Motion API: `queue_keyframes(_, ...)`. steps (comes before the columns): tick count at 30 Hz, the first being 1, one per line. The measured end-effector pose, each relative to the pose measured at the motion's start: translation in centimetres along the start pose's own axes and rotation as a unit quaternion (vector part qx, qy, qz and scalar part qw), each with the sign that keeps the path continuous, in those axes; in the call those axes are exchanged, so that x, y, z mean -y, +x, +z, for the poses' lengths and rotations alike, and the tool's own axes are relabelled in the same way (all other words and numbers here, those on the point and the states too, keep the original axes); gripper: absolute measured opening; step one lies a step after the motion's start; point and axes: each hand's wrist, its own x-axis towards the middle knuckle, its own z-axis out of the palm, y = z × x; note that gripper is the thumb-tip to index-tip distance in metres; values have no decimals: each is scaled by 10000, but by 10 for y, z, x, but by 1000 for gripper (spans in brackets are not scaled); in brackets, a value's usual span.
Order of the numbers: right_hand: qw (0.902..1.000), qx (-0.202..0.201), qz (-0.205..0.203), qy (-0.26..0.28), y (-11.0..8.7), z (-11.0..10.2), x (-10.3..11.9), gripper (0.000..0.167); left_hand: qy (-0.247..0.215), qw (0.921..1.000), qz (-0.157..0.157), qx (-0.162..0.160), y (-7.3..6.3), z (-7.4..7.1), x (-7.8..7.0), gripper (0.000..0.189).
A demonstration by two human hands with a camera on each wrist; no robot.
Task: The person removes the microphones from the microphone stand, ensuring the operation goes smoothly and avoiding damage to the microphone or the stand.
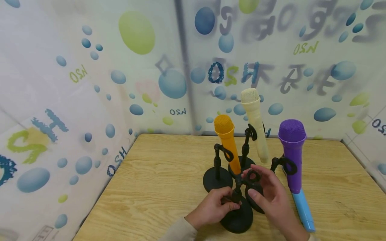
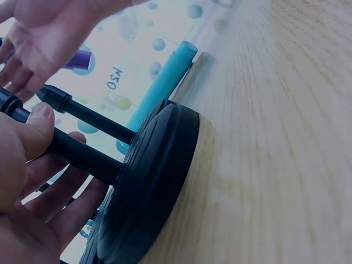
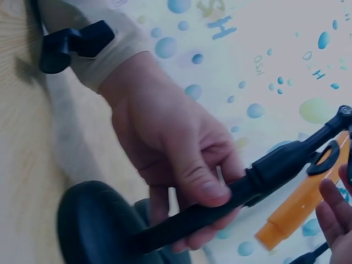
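Note:
My left hand (image 1: 212,206) grips the upright pole of the front black microphone stand (image 1: 236,219), low down, thumb and fingers about the tube; its round base rests on the table. That stand's ring clip (image 1: 252,175) has no microphone in it. Beside the clip is my right hand (image 1: 272,197), thumb and fingers spread around it; whether a fingertip touches it I cannot tell. Just behind, an orange microphone (image 1: 228,144) leans in another stand's clip. A white microphone (image 1: 255,127) and a purple microphone (image 1: 292,154) sit in further stands. A blue microphone (image 1: 303,207) lies on the table.
The stands' round bases crowd together at the wooden table's (image 1: 156,174) right of centre, the left one (image 1: 217,180) close to my left hand. Patterned cloth walls (image 1: 144,83) close off the back and sides.

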Motion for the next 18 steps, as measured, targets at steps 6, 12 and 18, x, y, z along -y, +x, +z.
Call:
queue_keyframes(6, 9985, 150, -488, 177, 12, 1, 11, 54, -1, 10000, -69, -23, 0, 0, 1, 14)
queue_keyframes(12, 9987, 194, -443, -180, 16, 2, 18, 44, 14, 10000, -28, -7, 1, 1, 1, 14)
queue_keyframes(18, 9987, 160, -181, -438, 14, 1, 20, 42, 21, 10000, 12, -35, 1, 1, 0, 14)
